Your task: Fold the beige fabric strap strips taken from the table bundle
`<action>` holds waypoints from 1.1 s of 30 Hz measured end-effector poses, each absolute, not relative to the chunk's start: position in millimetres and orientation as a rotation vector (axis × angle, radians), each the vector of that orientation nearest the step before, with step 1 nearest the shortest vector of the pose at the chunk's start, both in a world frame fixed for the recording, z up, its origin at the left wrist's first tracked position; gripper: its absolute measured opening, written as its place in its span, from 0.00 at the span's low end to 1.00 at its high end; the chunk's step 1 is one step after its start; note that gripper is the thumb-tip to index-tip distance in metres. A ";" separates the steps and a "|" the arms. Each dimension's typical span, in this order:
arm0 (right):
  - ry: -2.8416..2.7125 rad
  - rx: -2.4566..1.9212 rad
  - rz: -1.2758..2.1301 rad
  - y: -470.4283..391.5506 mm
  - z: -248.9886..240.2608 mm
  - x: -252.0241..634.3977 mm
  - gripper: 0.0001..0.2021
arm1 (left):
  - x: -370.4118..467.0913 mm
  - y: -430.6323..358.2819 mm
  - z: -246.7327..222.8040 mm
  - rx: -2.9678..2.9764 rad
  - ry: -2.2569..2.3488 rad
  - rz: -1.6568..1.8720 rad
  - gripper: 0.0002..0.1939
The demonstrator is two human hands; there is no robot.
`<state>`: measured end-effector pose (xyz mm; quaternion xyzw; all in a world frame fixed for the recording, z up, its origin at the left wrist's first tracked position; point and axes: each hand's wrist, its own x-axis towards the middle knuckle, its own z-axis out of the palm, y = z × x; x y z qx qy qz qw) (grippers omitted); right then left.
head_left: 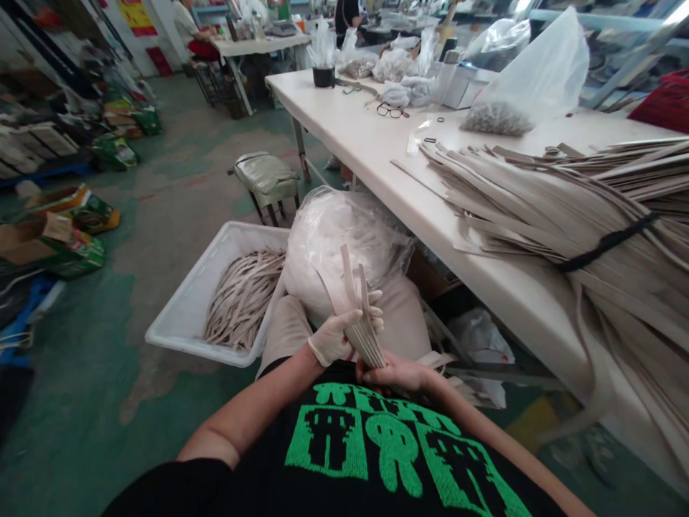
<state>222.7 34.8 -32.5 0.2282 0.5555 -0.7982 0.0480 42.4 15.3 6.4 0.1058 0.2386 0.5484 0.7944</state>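
My left hand [336, 337], in a pale glove, is wrapped round a small bunch of beige strips [363, 334] above my lap. Bare and lower down, my right hand [392, 372] grips the same bunch near its bottom end. The upper ends of the strips fan out, and one strip stands higher than the others. Just beyond the hands a large clear plastic bag [339, 230] with white contents rests against my legs. To its left, a white bin [188, 327] holds a heap of similar strips [245, 298].
A long white table [344, 133] runs along the right, bearing a big pile of strips [527, 201] with a black tie, plastic bags and glasses [392, 110]. A green stool [265, 176] stands beyond the bin. Open cartons [51, 240] lie at left. People sit far back.
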 end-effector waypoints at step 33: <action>2.801 1.949 -2.046 116.7 59.4 202.6 0.21 | 81.4 -0.6 -1.6 0.680 0.702 0.971 0.26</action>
